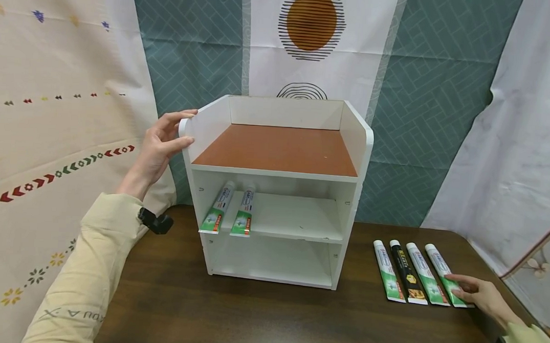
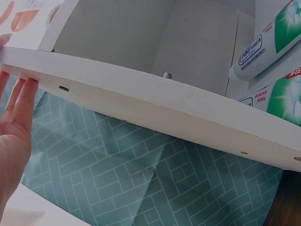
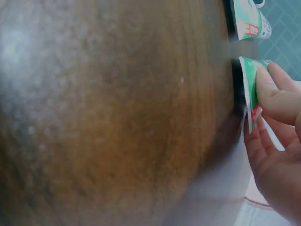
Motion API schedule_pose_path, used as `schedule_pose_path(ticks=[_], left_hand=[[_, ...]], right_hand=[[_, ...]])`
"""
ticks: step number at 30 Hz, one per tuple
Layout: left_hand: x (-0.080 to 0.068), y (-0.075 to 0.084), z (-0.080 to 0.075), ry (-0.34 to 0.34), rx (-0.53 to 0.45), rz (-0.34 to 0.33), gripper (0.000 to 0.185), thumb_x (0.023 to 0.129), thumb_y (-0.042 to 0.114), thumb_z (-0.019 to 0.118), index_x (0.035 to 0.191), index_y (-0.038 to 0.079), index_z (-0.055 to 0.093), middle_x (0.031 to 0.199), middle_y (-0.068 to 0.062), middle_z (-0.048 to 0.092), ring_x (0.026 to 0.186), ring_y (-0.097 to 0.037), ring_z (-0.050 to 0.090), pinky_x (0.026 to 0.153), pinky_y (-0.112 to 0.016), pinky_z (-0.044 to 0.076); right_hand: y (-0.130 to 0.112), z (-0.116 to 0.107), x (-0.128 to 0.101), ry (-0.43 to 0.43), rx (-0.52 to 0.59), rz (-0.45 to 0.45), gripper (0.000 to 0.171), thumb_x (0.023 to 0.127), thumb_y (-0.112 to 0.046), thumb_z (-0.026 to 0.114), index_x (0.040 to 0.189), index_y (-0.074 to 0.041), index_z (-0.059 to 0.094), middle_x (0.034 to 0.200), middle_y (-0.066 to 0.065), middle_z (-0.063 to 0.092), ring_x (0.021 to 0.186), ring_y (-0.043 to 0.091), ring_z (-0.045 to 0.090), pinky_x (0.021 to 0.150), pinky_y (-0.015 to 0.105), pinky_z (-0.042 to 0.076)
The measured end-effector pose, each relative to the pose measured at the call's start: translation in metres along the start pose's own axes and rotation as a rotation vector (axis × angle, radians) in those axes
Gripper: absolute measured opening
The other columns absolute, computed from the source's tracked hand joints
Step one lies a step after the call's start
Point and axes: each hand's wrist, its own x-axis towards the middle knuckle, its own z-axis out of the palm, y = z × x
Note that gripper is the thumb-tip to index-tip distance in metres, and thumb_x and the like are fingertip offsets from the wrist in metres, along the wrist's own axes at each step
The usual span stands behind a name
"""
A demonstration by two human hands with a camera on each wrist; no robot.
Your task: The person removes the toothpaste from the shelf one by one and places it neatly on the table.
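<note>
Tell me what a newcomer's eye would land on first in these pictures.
First the white shelf unit standing mid-table, its brown top tier bare and two toothpaste tubes lying on the middle shelf. The left hand holds the unit's upper left edge. To the right, four tubes lie in a row on the dark wooden table, one of them black, and the right hand pinches the rightmost green tube.
</note>
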Motion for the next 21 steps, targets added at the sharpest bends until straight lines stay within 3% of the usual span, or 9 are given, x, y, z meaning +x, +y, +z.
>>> schedule_pose_path(ticks=[6,9,14,16,21], left_hand=[[0.0,0.0,-0.001,-0.001,-0.003,0.0,0.04,0.082,-0.009,0.058,0.119,0.007,0.056,0.134,-0.012,0.04,0.116,-0.028,0.038,0.08,-0.03,0.044],[0.0,-0.001,-0.001,-0.001,0.0,0.001,0.04,0.082,-0.009,0.058,0.118,0.007,0.057,0.134,-0.012,0.04,0.117,-0.028,0.038,0.081,-0.03,0.044],[-0.001,-0.001,0.0,0.002,0.003,-0.001,0.04,0.082,-0.009,0.059,0.118,0.008,0.057,0.133,-0.012,0.041,0.116,-0.028,0.038,0.081,-0.03,0.044],[-0.001,0.0,0.0,0.002,-0.001,0.0,0.04,0.082,-0.009,0.059,0.118,0.007,0.057,0.133,-0.012,0.041,0.116,-0.028,0.038,0.081,-0.03,0.044],[-0.001,0.0,0.0,0.004,0.006,0.005,0.04,0.082,-0.008,0.059,0.119,0.006,0.056,0.133,-0.012,0.041,0.117,-0.028,0.038,0.08,-0.03,0.044]], right_hand=[[-0.004,-0.003,0.003,-0.03,-0.026,0.043,0.044,0.079,-0.021,0.07,0.112,0.007,0.058,0.105,0.019,0.058,0.074,0.002,0.052,0.057,0.026,0.044],[-0.01,-0.005,0.003,-0.002,-0.032,0.058,0.047,0.082,-0.023,0.067,0.114,0.009,0.055,0.107,0.021,0.057,0.073,0.0,0.051,0.056,0.027,0.045],[-0.028,-0.008,0.009,0.116,-0.069,-0.035,0.041,0.084,-0.021,0.066,0.113,0.006,0.057,0.108,0.011,0.058,0.083,-0.01,0.047,0.061,0.021,0.044],[-0.04,-0.008,0.013,0.14,-0.035,-0.062,0.04,0.084,-0.02,0.066,0.115,0.004,0.056,0.108,0.006,0.058,0.085,-0.01,0.048,0.062,0.02,0.044],[-0.07,-0.003,0.02,0.097,-0.004,-0.087,0.045,0.085,-0.024,0.064,0.122,0.0,0.052,0.117,0.014,0.052,0.091,-0.009,0.044,0.069,0.036,0.047]])
